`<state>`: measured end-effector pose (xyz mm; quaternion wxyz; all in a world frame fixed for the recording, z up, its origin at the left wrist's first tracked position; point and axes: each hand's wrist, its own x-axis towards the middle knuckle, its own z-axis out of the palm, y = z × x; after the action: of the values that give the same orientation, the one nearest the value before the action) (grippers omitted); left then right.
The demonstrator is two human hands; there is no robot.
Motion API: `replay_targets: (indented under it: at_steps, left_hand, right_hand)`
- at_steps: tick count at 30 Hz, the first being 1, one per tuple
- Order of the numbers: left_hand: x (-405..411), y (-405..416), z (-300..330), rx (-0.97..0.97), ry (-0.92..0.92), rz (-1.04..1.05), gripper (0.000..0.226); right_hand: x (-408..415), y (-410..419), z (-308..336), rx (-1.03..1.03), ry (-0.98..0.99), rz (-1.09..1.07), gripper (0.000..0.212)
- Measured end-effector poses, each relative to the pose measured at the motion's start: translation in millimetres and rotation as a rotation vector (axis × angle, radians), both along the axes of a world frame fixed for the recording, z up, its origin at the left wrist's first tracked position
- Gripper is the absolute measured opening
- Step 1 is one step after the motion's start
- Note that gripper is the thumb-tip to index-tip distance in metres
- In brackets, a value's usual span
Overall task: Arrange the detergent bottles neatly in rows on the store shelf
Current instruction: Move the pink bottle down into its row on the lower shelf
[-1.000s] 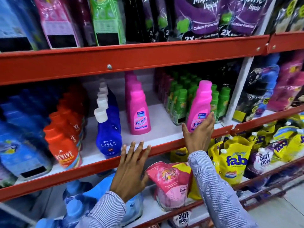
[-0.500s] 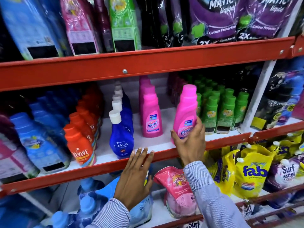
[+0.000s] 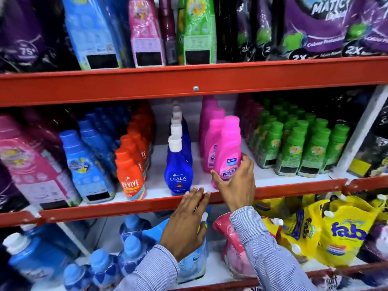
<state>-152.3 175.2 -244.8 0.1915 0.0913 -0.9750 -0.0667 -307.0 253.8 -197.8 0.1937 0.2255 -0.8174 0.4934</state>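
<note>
My right hand (image 3: 236, 185) grips a pink Vanish bottle (image 3: 228, 148) at the front of the middle shelf (image 3: 294, 187), just ahead of the pink Vanish row (image 3: 211, 122). My left hand (image 3: 186, 221) rests open with its fingertips on the shelf's red front edge, below the blue Ujala bottle row (image 3: 178, 171). Orange Revive bottles (image 3: 130, 175) stand in a row to the left. Green-capped bottles (image 3: 298, 143) fill the right side in rows.
Blue bottles (image 3: 88, 164) and pink packs (image 3: 33, 164) crowd the shelf's left end. Refill pouches line the upper shelf (image 3: 195, 80). Below hang yellow Fab pouches (image 3: 344, 229), a pink pouch (image 3: 235, 248) and blue bottles (image 3: 130, 248). White shelf floor shows between the Ujala and Vanish rows.
My right hand has slid the pink Vanish bottle leftward from beside the green bottles to the front of the pink row. My left hand rose onto the shelf edge.
</note>
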Motion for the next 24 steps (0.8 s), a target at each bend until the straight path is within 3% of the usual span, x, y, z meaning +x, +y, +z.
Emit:
replay_targets:
  at_steps: [4,7,10,14,18,24]
  left_hand:
    - [8,-2,6,0.075,0.070,-0.039,0.072]
    - [22,-10,12,0.077,0.234,-0.062,0.056]
    - [38,-20,13,0.150,0.455,-0.014,0.043]
    - [57,-38,15,0.253,0.613,0.110,0.034]
    - [79,-55,18,0.254,0.764,0.190,0.030]
    - [102,-82,24,0.421,0.784,0.398,0.042]
  right_hand:
    - [3,2,-3,0.014,0.008,0.018,0.098]
    - [12,5,-3,-0.054,0.104,-0.050,0.099]
    - [31,6,-1,-0.195,0.254,-0.059,0.079]
    - [67,-8,-4,-0.289,0.298,0.105,0.051]
    - [101,-30,-13,-0.267,0.255,0.356,0.039]
    - [133,-81,-20,-0.110,0.000,0.598,0.047]
